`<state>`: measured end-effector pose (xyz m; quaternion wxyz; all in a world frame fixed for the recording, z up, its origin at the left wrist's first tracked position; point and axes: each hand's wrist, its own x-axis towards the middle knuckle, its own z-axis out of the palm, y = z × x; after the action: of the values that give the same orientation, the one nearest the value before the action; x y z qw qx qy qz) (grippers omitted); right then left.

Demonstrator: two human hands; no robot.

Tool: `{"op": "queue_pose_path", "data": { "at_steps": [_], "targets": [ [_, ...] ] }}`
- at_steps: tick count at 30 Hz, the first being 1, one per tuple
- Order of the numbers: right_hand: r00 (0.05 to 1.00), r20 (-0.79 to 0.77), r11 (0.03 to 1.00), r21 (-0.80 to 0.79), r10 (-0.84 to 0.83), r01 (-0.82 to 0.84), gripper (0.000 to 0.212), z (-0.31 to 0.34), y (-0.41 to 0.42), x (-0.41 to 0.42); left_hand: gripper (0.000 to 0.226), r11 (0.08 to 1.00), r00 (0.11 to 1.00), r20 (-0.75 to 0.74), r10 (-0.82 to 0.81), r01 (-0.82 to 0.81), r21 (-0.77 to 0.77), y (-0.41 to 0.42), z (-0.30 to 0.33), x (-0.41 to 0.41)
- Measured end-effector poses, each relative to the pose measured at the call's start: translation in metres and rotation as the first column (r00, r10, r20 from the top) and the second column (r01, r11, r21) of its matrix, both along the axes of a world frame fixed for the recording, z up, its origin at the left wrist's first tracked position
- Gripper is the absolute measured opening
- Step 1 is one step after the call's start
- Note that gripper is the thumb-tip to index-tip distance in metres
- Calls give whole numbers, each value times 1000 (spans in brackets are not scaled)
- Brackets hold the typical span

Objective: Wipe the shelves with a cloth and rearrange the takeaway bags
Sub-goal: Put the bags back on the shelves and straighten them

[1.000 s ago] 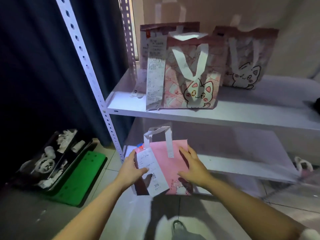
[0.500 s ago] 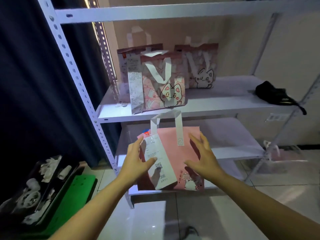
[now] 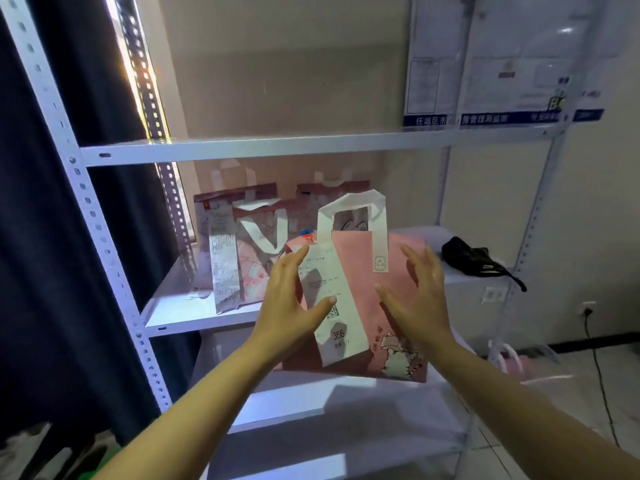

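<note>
Rack (image 3: 104,244): white metal shelving w/ perforated posts is standing in front of me, dark curtain to its left.
Mid shelf (image 3: 194,317): is carrying two patterned takeaway bags (image 3: 256,258) at back-left, one w/ a long receipt hanging down its front; a black bundle (image 3: 474,256) is lying at the right end.
Pink bag (image 3: 388,323): I'm holding it upright in the air between both hands, in front of the mid shelf edge & above the lower shelf; white handle is standing up, cat print at bottom right.
Receipt (image 3: 332,306): is hanging tilted down the pink bag's front-left.
Left hand (image 3: 291,306): fingers are lying flat along the bag's left side, thumb is pressing on the receipt; grip spread, not curled.
Right hand (image 3: 420,299): fingers are spreading straight against the bag's right face; grip spread too.
</note>
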<state>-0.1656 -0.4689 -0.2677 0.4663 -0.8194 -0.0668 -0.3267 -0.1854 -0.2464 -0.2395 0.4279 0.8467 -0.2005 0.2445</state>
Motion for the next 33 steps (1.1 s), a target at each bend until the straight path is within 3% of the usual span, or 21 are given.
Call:
{"op": "queue_pose_path", "data": {
  "at_steps": [5,11,16,23,33],
  "targets": [
    [997,73,1000,-14,7,-6,75,16,-39,41,91,998,999,41,26,-29,53,-40,19,44],
    [987,134,979,-192,89,-63,79,12,-76,105,101,966,992,74,100,-115,232,-69,7,108],
    [974,189,974,-212,121,-80,64,6,-96,167,121,904,974,179,140,-199,378,-86,-17,158],
    [972,106,948,-267,211,-176,69,1,-115,238,129,792,917,222,331,-398,464,-103,-40,207],
    [970,-77,830,-504,232,-239,103,-26,-141,264,119,589,771,216,599,-607,534,-123,-62,238]
  ]
}}
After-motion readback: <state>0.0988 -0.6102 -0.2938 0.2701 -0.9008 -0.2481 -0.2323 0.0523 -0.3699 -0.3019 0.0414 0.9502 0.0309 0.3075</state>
